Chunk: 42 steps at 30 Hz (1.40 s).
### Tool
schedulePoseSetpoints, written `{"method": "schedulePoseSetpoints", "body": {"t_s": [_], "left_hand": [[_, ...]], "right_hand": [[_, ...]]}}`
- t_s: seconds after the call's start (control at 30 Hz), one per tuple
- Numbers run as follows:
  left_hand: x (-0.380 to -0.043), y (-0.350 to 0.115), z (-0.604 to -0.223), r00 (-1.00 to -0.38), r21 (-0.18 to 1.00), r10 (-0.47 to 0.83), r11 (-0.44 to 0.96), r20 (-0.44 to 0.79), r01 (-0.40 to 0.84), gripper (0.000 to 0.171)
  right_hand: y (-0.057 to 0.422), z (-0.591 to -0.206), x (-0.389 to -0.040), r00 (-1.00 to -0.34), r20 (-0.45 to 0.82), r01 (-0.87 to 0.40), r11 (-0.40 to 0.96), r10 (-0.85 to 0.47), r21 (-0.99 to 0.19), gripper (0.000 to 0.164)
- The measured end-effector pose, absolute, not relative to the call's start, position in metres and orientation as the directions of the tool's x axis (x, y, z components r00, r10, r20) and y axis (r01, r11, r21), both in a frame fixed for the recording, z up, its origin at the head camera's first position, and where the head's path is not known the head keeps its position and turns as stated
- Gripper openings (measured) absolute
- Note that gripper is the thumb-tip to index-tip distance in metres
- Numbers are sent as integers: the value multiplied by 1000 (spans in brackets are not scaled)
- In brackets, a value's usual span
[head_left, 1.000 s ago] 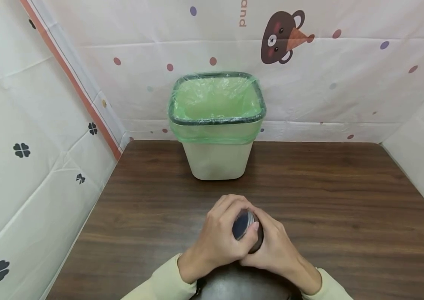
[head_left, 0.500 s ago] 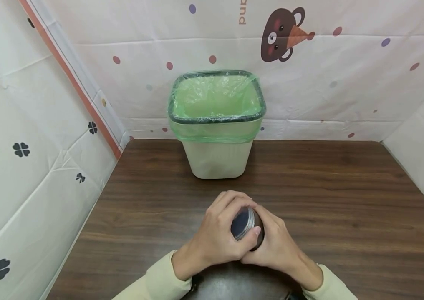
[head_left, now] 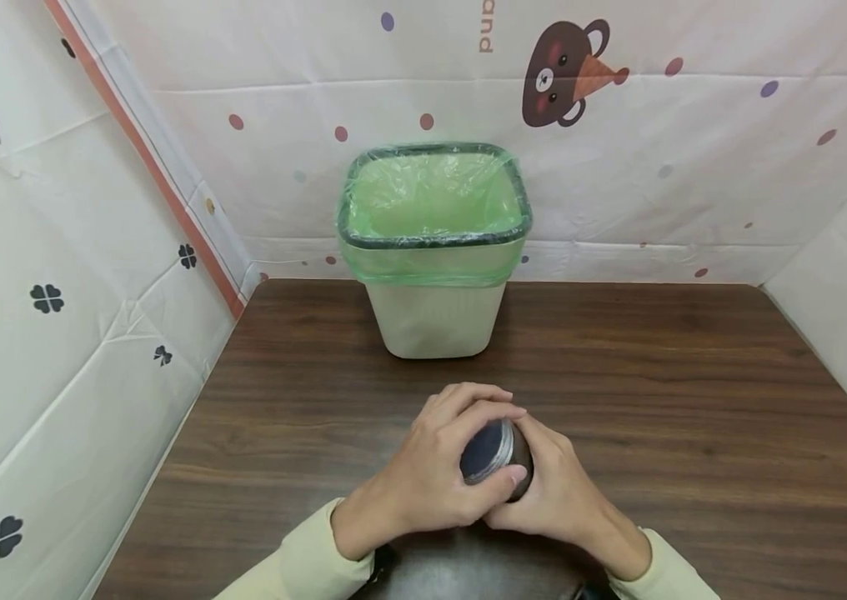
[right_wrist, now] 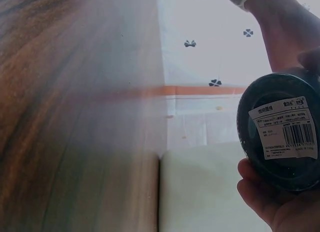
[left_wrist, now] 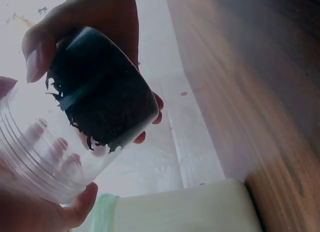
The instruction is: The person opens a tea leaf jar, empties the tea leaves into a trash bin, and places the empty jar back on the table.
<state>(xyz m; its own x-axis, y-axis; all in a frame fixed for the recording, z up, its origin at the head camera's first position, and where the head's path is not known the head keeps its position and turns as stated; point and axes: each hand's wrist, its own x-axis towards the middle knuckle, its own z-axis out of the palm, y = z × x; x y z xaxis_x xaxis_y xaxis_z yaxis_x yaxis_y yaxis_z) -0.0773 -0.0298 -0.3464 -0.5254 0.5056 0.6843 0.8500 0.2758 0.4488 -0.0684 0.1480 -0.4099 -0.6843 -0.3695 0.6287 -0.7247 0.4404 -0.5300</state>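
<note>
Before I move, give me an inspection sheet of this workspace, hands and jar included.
Surface: dark wood-grain table.
Job's things: clear jar, tilted, with ragged-edged dark material toward its base; barcode label on the base.
Clutter: nothing seen.
Hands: left hand has fingers and thumb curled round the threaded end; right hand grips the jar nearer the base.
Cables: nothing seen.
Surroundings: pale bin beyond the hands, green liner folded over its rim; patterned sheets behind and at both sides.
</note>
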Motion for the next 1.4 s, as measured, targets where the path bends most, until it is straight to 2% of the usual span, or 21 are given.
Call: {"method": "schedulePoseSetpoints", "body": {"t_s": [0.23,0.4,0.63,1.03,1.23,1.4], "left_hand": [[-78,-34,-338,-455,383,559,250,693,889,54],[-79,-38,-331,-399,375,585,171,705,911,53],[-78,-41,-314,-302,342,573,41,762,939,47],[-82,-42,-316,-219,316,586,-65,780,947,44],[-88,-39,-328,-164,259,572,-88,804,962,44],[-89,-37,-331,-149,243,563,-97,813,965,42]], "right_hand": [[151,-409,-69,-659,644,-748,426,-389,-509,88],[148,-399,-64,-655,635,-755,329,-410,-566,83],[141,-370,-59,-591,681,-798,189,-433,-572,74],[142,-369,-63,-542,668,-790,38,-509,-612,70],[145,-378,-66,-515,671,-798,11,-534,-603,69],[147,-388,-69,-511,666,-794,0,-544,-608,65]]}}
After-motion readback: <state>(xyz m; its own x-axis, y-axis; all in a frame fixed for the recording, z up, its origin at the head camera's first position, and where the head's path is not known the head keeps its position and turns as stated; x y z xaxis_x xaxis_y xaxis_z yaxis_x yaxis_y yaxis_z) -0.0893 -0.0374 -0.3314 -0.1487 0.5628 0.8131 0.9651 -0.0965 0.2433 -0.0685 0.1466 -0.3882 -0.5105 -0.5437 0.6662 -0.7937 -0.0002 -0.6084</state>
